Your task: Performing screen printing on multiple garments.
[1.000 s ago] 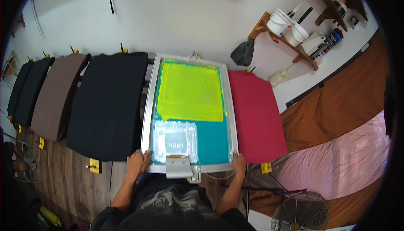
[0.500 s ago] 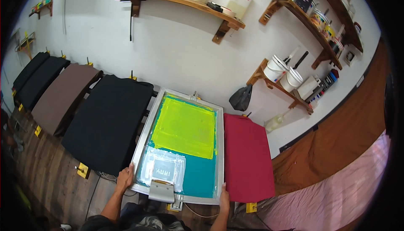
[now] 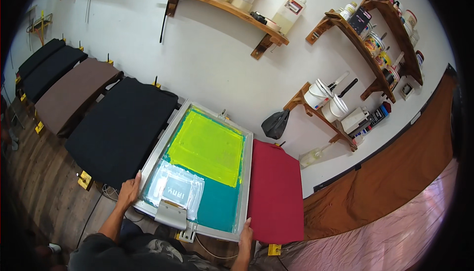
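A silk-screen printing frame [image 3: 248, 174] lies before me between two shirt-covered boards. My left hand [image 3: 129, 191] is closed on its left rail near the near corner. On the right rail, close to the near end, my right hand [image 3: 246, 234] grips with the thumb on top. The mesh shows a yellow-green blocked area [image 3: 207, 147] over teal [image 3: 217, 209]. White ink [image 3: 160, 177] is smeared round a small lettered patch at the near left. A grey metal squeegee [image 3: 172, 215] leans there over the near rail, touched by neither hand. Fingers beneath the rails are hidden.
Left of the frame is a black shirt on a board [image 3: 123, 130], then a brown one [image 3: 76, 98]; a red shirt [image 3: 276, 192] lies right. Yellow clamp blocks [image 3: 85, 180] jut from the board ends. A black bag [image 3: 275, 124] hangs below a shelf with white buckets [image 3: 318, 93].
The view has turned, so the frame and boards appear tilted and shifted left. Both hands keep their hold on the frame's side rails, and the squeegee stays at the near rail.
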A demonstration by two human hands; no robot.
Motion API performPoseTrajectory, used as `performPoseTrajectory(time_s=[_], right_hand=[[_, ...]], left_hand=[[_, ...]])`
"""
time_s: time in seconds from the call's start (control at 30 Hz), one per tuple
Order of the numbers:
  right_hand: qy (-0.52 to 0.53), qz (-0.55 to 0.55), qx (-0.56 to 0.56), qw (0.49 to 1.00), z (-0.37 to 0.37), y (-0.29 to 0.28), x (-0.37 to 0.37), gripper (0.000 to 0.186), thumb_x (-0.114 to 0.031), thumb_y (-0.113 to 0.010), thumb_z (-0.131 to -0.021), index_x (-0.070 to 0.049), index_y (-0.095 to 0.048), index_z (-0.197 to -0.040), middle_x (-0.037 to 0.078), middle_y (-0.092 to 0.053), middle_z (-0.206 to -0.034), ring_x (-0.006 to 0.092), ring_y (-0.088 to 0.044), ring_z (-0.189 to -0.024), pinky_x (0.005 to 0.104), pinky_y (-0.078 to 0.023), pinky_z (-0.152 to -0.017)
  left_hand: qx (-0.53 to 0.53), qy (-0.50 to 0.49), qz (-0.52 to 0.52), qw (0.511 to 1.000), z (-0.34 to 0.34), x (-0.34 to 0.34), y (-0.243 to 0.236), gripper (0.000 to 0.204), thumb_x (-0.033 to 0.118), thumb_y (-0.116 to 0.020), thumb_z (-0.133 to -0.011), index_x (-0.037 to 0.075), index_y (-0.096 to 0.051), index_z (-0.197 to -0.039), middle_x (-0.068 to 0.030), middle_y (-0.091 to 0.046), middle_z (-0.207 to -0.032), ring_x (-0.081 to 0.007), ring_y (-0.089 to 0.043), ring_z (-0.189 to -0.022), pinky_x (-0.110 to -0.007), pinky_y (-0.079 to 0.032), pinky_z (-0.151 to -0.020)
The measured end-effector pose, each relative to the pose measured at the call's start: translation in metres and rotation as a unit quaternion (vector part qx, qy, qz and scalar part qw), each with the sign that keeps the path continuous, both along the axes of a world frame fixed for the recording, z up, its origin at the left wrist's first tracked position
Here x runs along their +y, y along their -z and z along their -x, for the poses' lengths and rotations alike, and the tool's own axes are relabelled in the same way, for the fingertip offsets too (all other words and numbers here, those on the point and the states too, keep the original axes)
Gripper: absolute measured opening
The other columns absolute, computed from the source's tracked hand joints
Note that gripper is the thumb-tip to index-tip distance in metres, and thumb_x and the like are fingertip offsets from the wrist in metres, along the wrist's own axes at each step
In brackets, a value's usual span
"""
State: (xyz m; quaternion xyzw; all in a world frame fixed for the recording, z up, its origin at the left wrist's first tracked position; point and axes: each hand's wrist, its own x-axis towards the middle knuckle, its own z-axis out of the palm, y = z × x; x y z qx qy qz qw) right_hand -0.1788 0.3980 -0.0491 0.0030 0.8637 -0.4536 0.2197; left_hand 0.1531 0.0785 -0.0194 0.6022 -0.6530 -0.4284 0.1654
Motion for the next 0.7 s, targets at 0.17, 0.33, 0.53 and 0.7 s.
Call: performPoseTrajectory(time_s=[0.17,0.33,0.53,0.7], right_hand=[[0.044,0.024,-0.004,0.999,-0.002,-0.003,-0.001,0.087,-0.07,-0.037,-0.094,0.01,-0.058,-0.124,0.022,-0.063,-0.121,0.0291,-0.059,-0.113,0.0389,-0.044,-0.096],[0.047,0.017,0.051,0.997,-0.027,-0.025,-0.011,0.085,-0.067,-0.039,-0.095,0.011,-0.061,-0.118,0.02,-0.066,-0.109,0.0258,-0.06,-0.101,0.0386,-0.046,-0.09],[0.102,0.097,0.046,0.989,-0.065,-0.039,-0.008,0.083,-0.065,-0.039,-0.097,0.012,-0.06,-0.119,0.019,-0.066,-0.111,0.0244,-0.06,-0.101,0.0369,-0.045,-0.093],[0.103,0.094,0.05,0.989,-0.131,-0.077,-0.051,0.084,-0.066,-0.041,-0.095,0.011,-0.056,-0.124,0.018,-0.063,-0.119,0.0247,-0.058,-0.106,0.0362,-0.043,-0.096]], left_hand=[[0.005,0.004,-0.003,1.0,-0.004,-0.007,-0.034,0.091,0.072,-0.025,-0.094,-0.009,-0.068,-0.095,-0.0342,-0.064,-0.098,-0.0468,-0.062,-0.101,-0.047,-0.045,-0.09],[-0.007,0.032,-0.021,0.999,-0.015,-0.025,-0.047,0.092,0.072,-0.026,-0.093,-0.01,-0.067,-0.102,-0.0351,-0.063,-0.105,-0.046,-0.061,-0.106,-0.047,-0.045,-0.095],[0.03,0.051,-0.041,0.997,-0.049,-0.041,-0.063,0.089,0.069,-0.028,-0.095,-0.009,-0.064,-0.114,-0.0332,-0.064,-0.108,-0.0447,-0.061,-0.108,-0.045,-0.045,-0.096],[0.064,0.078,-0.009,0.995,-0.092,-0.094,-0.073,0.085,0.067,-0.026,-0.097,-0.008,-0.064,-0.102,-0.0339,-0.063,-0.099,-0.0462,-0.061,-0.099,-0.045,-0.045,-0.089]])
